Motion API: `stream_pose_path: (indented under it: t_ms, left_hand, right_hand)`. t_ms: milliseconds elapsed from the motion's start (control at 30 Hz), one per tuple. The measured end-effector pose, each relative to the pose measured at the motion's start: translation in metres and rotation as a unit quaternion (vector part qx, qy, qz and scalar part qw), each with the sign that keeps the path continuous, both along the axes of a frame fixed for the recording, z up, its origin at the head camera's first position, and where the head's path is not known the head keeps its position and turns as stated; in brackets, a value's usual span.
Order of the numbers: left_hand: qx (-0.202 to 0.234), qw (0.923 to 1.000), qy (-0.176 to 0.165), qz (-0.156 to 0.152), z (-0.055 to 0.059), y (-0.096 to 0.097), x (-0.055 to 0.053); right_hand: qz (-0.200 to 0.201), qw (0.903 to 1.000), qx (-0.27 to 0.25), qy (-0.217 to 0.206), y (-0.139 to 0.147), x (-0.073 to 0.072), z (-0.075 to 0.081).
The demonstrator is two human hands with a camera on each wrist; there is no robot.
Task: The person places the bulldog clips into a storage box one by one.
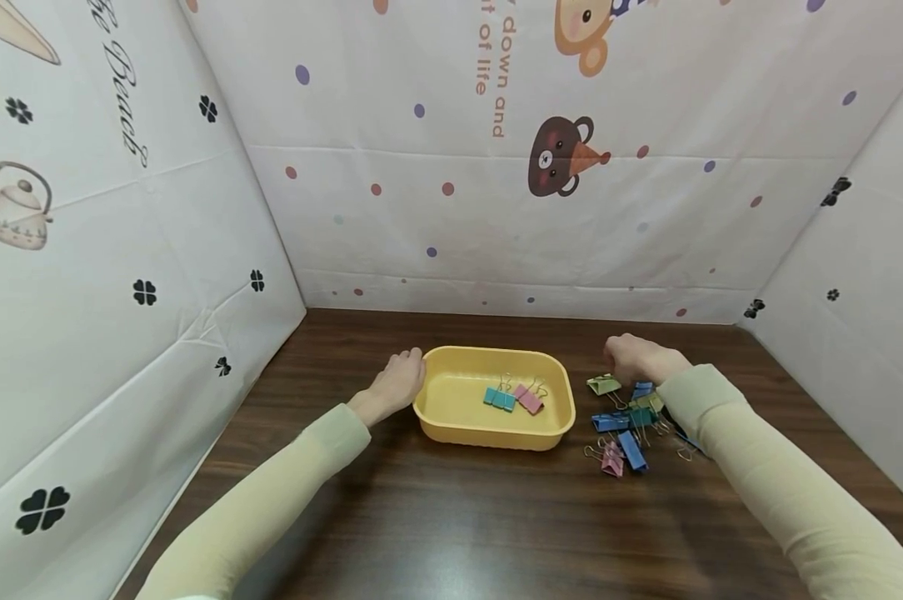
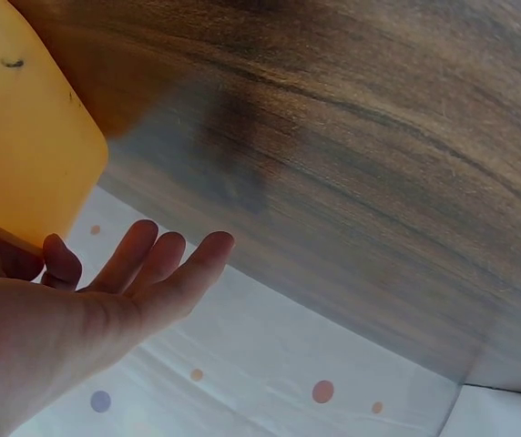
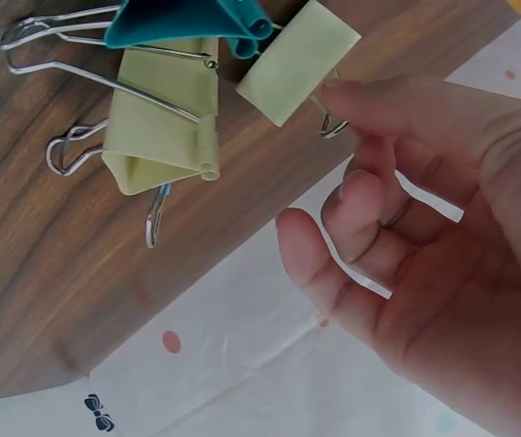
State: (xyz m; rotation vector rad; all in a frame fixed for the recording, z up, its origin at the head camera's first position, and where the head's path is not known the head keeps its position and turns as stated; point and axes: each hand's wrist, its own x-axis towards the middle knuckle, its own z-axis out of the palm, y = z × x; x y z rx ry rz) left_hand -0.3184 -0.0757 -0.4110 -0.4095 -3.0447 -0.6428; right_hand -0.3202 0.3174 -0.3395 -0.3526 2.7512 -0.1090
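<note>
At the left side of a yellow plastic basket (image 1: 440, 400), my left hand (image 1: 391, 383) holds the rim. In the left wrist view the index finger is bent at the basket's edge (image 2: 37, 137), the other fingers stand away from it, and the thumb is mostly hidden. Inside the basket lie a teal binder clip (image 1: 500, 399) and a pink binder clip (image 1: 529, 399). My right hand (image 1: 642, 358) is over the far side of a clip pile, fingers loosely bent. Its thumb tip overlaps the wire handle of a light green binder clip (image 3: 299, 64) in the right wrist view.
Right of the basket, the pile includes blue clips (image 1: 632, 450), a pink clip (image 1: 612, 458), a teal clip (image 1: 641, 416) and a second light green clip (image 3: 160, 118). The dark wooden table (image 1: 451, 517) meets white printed sheets (image 1: 496, 225) at the back and both sides.
</note>
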Motion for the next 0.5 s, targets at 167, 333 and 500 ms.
stream_pose_path:
  t_ms: [167,333,500]
  left_hand:
    - [-0.001,1.0000,0.008,0.003,0.0002,0.0004,-0.0006]
    - [-0.003,1.0000,0.008,0.005,-0.0014,0.0002,-0.0013]
    - [-0.006,0.9999,0.006,0.007,-0.0031,0.0008,-0.0010]
  right_hand:
    - [0.003,0.9997,0.003,0.024,0.0009,0.0003,-0.0008]
    - [0.002,0.9997,-0.004,0.024,0.0024,0.0003,0.0003]
    - [0.000,0.9995,-0.031,0.011,0.0047,-0.0027,-0.0015]
